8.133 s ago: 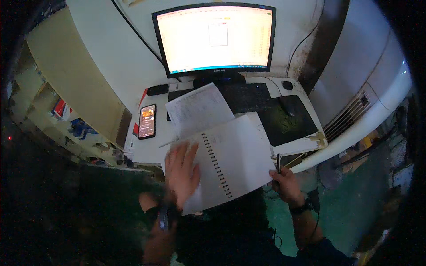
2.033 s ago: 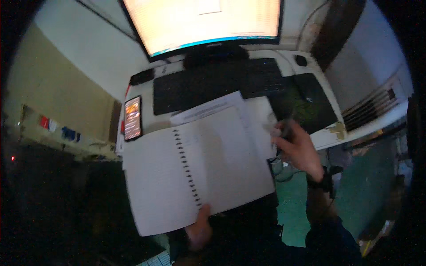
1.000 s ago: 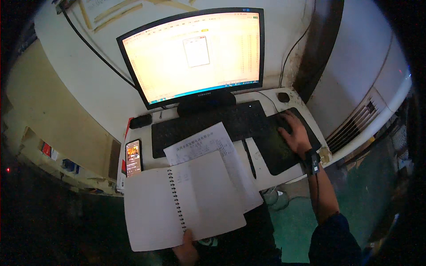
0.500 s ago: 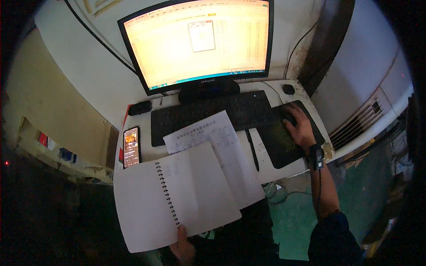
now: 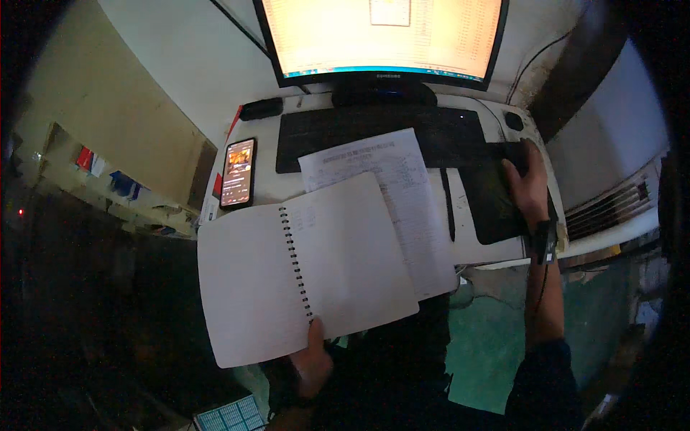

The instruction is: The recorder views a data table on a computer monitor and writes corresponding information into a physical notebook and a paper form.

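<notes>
Clock directions are read from the middle of the notebook [image 5: 345, 266], with twelve toward the far side.

Nearest, at six, the left hand [image 5: 313, 368] pinches the notebook's near edge at the low end of the spiral [image 5: 293, 260]: thumb on top, the rest of that grip hidden underneath. The notebook lies open and fairly flat, its near part reaching past the edge of the surface [image 5: 480, 253] and its right page overlapping a printed sheet [image 5: 415, 208] at two.

It should handle as light and bendy, with thin pages that may crease or flip and a fold along the wire; the best hold looks to be across the low end of the spiral, steadying both halves.

Farther out, the phone [image 5: 238, 172] sits at eleven, screen lit, just beside the left page. The pen [image 5: 448, 205] lies at two, between sheet and pad [image 5: 492, 205]. Also at two, the right hand [image 5: 530, 179] drapes over a dark mouse [image 5: 512, 152]; whether that grip squeezes, I cannot tell. Beyond are the keyboard [image 5: 381, 129] at one and the monitor [image 5: 388, 43] past it.

Compared with eight seconds ago, the pen is out of the right hand and down on the surface, and the left hand has gone from the left page to the near edge.
</notes>
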{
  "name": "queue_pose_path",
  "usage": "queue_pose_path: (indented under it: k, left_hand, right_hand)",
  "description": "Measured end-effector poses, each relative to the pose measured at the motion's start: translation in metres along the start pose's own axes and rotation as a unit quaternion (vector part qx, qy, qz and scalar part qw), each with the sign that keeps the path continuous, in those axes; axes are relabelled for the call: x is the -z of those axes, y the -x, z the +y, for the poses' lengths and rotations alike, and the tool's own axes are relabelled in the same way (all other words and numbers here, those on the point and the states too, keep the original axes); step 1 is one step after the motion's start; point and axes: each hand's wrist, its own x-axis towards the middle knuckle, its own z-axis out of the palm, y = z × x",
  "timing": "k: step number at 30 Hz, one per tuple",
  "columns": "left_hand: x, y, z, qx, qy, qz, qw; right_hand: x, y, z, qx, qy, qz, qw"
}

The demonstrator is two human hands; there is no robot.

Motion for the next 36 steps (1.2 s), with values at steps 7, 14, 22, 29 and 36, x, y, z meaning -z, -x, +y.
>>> queue_pose_path:
  k: [7,14,22,29,36]
  left_hand:
    - [0.002,0.005,0.000,-0.020,0.000,-0.029,0.999]
    - [-0.006,0.009,0.017,-0.017,-0.010,-0.077,0.997]
    - [0.001,0.005,-0.011,0.002,0.003,0.003,1.000]
    - [0.004,0.001,-0.009,0.068,-0.011,-0.027,0.997]
    - [0.003,0.002,-0.015,0.014,0.034,-0.029,0.999]
  right_hand:
    - [-0.016,0.005,-0.048,0.110,-0.051,-0.033,0.992]
    - [-0.030,0.009,-0.053,0.051,-0.034,-0.087,0.994]
    - [-0.041,0.011,-0.064,0.105,-0.009,-0.092,0.990]
    - [-0.040,0.012,-0.065,0.113,0.014,-0.086,0.990]
    - [-0.045,0.010,-0.066,0.098,-0.012,-0.067,0.993]
